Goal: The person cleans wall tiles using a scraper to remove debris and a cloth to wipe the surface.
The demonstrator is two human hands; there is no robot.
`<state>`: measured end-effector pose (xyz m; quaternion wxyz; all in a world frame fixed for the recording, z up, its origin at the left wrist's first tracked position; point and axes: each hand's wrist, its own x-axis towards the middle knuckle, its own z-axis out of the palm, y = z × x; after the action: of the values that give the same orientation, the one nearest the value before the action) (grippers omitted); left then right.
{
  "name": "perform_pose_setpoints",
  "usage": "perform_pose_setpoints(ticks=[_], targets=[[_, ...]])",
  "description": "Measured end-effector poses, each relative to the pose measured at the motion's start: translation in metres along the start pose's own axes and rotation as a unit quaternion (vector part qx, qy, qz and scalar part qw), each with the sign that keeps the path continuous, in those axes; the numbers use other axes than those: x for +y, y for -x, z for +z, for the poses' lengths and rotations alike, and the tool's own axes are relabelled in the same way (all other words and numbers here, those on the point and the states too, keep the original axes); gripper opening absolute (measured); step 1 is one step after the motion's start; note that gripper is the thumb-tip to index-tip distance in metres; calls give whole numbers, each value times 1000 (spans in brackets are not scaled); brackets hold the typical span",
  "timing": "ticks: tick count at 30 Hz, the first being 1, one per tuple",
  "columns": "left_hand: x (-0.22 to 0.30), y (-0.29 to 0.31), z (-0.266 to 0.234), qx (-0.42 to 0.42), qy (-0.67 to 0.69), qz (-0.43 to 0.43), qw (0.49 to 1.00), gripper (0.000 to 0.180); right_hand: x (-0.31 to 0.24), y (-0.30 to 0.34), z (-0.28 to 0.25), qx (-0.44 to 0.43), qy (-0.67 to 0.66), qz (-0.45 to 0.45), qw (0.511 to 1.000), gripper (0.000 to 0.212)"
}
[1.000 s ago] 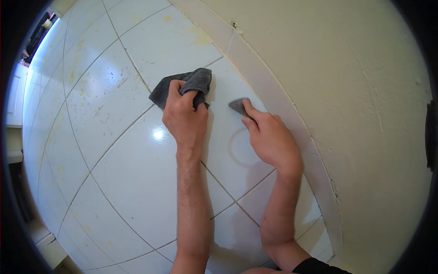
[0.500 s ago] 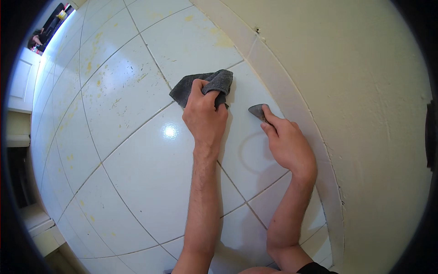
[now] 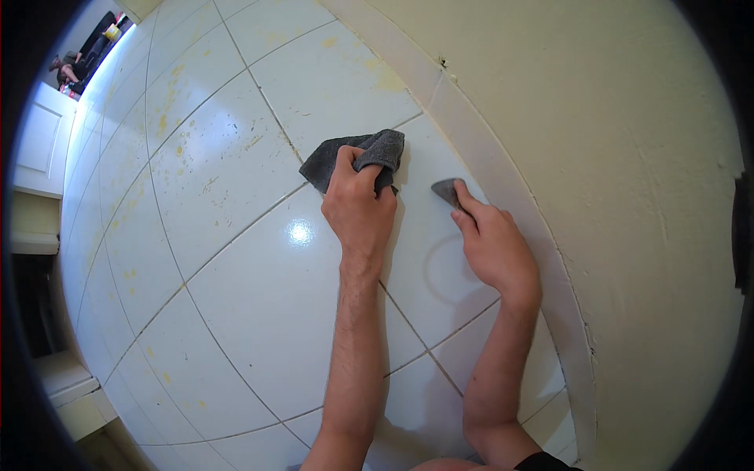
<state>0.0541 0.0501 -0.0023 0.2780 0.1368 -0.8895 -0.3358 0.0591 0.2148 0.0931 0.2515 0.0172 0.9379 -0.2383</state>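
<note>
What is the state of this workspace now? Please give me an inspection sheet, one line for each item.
Surface: white tiled floor, glossy, with yellowish stains toward the upper left.
Job's things: dark grey cloth, bunched; small grey flat piece on the tile near the baseboard.
Clutter: nothing seen.
Grippers: left hand grips the cloth; right hand presses a fingertip on the grey piece.
Cables: nothing seen.
Surroundings: cream wall with tiled baseboard; white door at far left.
</note>
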Motion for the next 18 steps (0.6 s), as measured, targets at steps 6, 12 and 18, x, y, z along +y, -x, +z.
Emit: perform_pose_setpoints(ticks=[6,12,18], targets=[[0,1,1,-7,0,-7,1000,26,3,-1,0,-11,4,4,1000,46],[-2,1,0,4,-7,4,1000,27,11,2,6,10,13,-28,999,46],[-2,1,1,-1,0,0,1000,27,7,5,3,-8,38,-7,999,45]])
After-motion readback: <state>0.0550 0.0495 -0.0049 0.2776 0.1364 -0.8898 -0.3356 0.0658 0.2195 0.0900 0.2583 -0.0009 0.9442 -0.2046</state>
